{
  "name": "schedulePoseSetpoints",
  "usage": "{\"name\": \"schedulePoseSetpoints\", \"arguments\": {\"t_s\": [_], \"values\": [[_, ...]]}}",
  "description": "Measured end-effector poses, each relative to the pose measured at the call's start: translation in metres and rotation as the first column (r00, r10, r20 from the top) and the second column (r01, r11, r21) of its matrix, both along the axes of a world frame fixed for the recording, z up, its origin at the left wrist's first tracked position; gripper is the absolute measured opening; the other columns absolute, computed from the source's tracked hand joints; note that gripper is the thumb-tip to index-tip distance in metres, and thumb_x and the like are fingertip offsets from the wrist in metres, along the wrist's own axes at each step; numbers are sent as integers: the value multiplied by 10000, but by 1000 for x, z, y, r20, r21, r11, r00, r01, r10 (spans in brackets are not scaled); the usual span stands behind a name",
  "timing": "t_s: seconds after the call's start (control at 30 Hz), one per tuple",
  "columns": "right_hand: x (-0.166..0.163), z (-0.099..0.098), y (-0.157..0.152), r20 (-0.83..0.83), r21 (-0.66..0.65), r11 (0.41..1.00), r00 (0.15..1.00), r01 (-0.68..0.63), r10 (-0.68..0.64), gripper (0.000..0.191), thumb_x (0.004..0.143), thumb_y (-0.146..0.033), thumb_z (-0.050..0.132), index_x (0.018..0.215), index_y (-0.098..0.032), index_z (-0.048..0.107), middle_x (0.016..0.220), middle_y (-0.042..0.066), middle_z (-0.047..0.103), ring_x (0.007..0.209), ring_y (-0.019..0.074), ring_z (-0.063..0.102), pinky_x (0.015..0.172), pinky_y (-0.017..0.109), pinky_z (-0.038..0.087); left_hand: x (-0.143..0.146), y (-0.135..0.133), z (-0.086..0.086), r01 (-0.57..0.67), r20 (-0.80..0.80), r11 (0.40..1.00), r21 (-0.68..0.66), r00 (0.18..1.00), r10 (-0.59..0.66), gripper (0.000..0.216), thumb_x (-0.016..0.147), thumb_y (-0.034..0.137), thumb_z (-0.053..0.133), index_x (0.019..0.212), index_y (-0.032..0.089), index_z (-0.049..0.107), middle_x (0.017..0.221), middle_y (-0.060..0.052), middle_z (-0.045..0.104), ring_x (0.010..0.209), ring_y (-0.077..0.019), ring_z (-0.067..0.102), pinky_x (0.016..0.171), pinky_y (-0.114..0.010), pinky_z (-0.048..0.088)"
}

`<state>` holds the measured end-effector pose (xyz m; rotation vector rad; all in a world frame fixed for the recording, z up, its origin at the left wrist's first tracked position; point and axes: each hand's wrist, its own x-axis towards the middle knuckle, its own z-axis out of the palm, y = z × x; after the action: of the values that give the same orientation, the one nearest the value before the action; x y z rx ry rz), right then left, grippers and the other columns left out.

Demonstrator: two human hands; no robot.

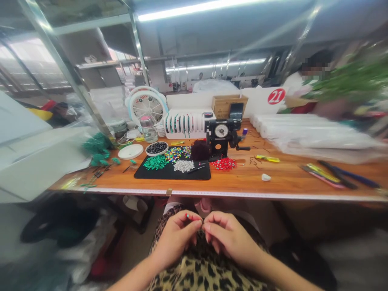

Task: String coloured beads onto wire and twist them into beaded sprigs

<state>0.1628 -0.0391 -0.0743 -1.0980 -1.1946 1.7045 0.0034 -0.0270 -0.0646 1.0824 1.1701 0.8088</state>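
My left hand (182, 232) and my right hand (227, 233) meet above my lap, below the table's front edge. Thumbs and forefingers are pinched together, tip to tip, around something small and dark that I cannot make out. A tiny red and teal piece (187, 216) shows at my left forefinger. Ahead on the table, a black mat (163, 174) bears green pieces (155, 162), small white pieces (183, 165) and multicoloured beads (174, 154). Small red pieces (224, 163) lie at its right side.
A black hand-cranked machine (218, 141) stands behind the mat, beside a white rack of spools (184, 123) and a fan (148, 107). Yellow cutters (267, 159) and pliers (336, 174) lie to the right, near plastic-wrapped rolls (303, 131). A person (295, 85) is at the far right.
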Motion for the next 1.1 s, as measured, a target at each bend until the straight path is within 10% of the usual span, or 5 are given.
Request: {"name": "schedulePoseSetpoints", "arguments": {"t_s": [0.4,0.67,1.1], "values": [[1,0,0,119,178,983,991,40,-62,299,875,-357,438,696,-148,555,522,-29,498,442,76,448,456,196,348,0,0,4,12,-113,996,87,994,-2,229,706,361,658,699,140,602,563,30,554,440,-64,434,449,-186,329],[9,-6,-6,330,698,716,894,-15,-304,136,865,-201,457,931,-171,572,805,36,530,693,135,522,653,258,428,0,-2,7,-22,-250,982,189,966,70,196,727,342,623,700,147,618,537,42,517,482,-83,430,487,-197,339],[6,-11,-4,493,783,585,786,-213,-374,195,883,-146,376,838,-167,564,725,48,525,672,160,502,607,267,405,0,-3,5,7,-262,977,211,964,50,165,715,325,630,728,163,657,637,8,605,507,-107,497,521,-220,395]]}}
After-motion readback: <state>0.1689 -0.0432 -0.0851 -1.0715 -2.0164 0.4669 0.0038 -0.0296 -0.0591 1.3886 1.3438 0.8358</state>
